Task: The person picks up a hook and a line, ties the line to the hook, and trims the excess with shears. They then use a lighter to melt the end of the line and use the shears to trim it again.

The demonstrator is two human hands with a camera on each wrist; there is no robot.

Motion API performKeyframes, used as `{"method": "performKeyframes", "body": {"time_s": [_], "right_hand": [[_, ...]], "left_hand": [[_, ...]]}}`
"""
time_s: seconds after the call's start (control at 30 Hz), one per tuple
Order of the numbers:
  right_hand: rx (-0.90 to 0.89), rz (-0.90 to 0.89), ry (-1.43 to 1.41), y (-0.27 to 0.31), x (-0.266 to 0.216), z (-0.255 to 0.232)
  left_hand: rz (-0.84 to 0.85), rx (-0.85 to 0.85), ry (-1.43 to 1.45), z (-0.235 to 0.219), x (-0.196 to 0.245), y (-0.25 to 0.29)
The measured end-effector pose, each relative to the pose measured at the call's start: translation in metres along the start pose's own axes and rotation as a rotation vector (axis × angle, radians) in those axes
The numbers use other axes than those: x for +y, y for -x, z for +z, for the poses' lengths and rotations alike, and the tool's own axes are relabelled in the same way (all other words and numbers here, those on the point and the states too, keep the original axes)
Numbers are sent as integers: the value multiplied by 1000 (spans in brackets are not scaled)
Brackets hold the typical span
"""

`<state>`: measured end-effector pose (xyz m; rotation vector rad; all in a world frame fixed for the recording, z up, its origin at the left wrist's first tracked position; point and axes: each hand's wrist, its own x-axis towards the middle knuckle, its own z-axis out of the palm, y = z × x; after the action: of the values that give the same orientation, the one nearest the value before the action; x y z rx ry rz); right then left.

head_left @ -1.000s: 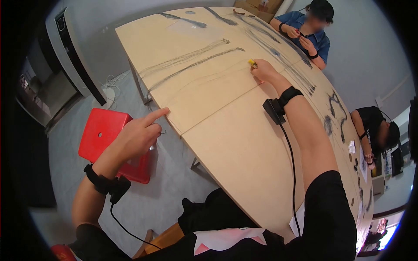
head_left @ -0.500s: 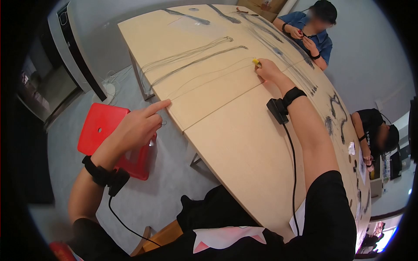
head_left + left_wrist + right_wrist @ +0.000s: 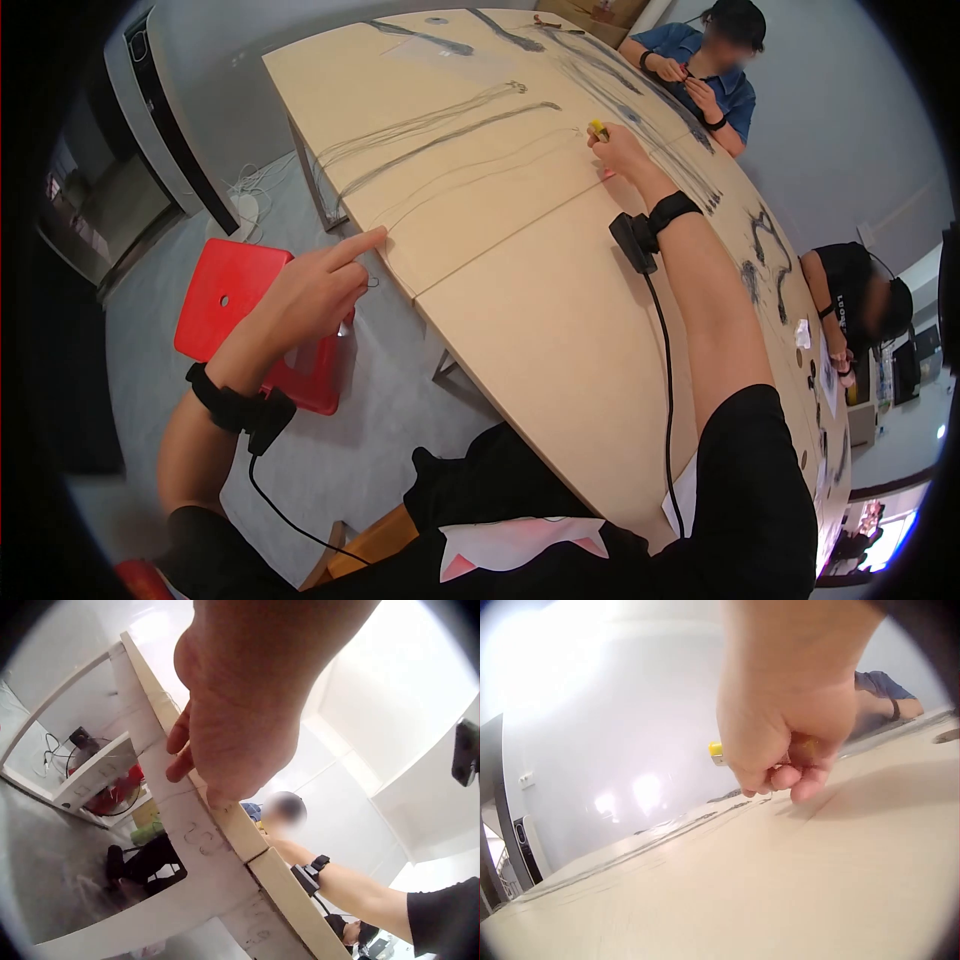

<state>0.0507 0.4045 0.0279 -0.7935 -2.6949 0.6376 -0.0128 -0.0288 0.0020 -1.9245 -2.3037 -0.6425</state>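
Observation:
At the table's near left edge, my left hand (image 3: 312, 292) rests its extended index fingertip on the end of a thin pale strand (image 3: 577, 130). Its other fingers hang loosely below the tabletop, apart from each other in the left wrist view. The strand runs in two lines across the wood, its far end beside my right hand (image 3: 627, 155). That hand is curled round a small yellow thing (image 3: 599, 130), low over the table. In the right wrist view a silvery edge shows on the yellow thing (image 3: 715, 748); the palm hides the rest.
Two bundles of fine strands, a looser one (image 3: 516, 88) and a tighter one (image 3: 551, 106), lie beyond the single strand. More dark bundles spread toward the far side, where two people sit. A red stool (image 3: 230, 300) stands on the floor at left. A cable (image 3: 668, 380) trails from my right wrist.
My right hand has shifted slightly away from the strand's far end, and a gap now shows between that end and the yellow thing. My left hand stays at the table edge.

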Motion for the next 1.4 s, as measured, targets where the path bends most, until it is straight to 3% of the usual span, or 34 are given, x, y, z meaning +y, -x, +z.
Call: {"method": "performKeyframes", "body": {"time_s": [0.13,0.2,0.33,0.47,0.53,0.63,0.7,0.73,0.77,0.8,0.83,0.93,1.0,1.07,1.2,1.3,1.4], "right_hand": [[-18,74,0,11,-9,-4],[-59,-65,126,14,-9,0],[-114,-73,19,15,-10,11],[-37,-154,277,2,-9,15],[-24,-186,346,-2,-5,12],[-38,-77,238,1,-9,10],[217,-201,246,7,-21,12],[199,-208,238,14,-32,15],[42,-210,-76,36,-59,16],[-116,-211,-386,56,-87,15],[-255,-229,-472,77,-112,18],[-558,-329,-556,138,-166,17],[-564,-579,-648,157,-175,30],[-654,-500,-649,172,-187,26],[-582,-431,-621,176,-192,33],[-520,-464,-571,177,-187,32],[-454,-471,-591,171,-181,35]], "left_hand": [[-6,15,-1,4,-3,7],[14,47,12,7,-3,7],[37,80,14,5,0,4],[-29,18,12,0,3,5],[-88,149,171,0,3,11],[-131,279,250,4,0,23],[-227,253,360,2,3,24],[-327,231,469,0,7,27],[-353,226,465,-1,13,27],[-415,252,687,-3,20,21],[-469,279,912,-4,25,17],[-417,308,1015,-7,33,6],[-369,321,1035,-6,41,0],[-320,400,1042,-1,47,-5],[-250,370,934,5,46,-8],[-280,337,860,8,52,-13],[-377,340,1064,8,56,-18]]}}
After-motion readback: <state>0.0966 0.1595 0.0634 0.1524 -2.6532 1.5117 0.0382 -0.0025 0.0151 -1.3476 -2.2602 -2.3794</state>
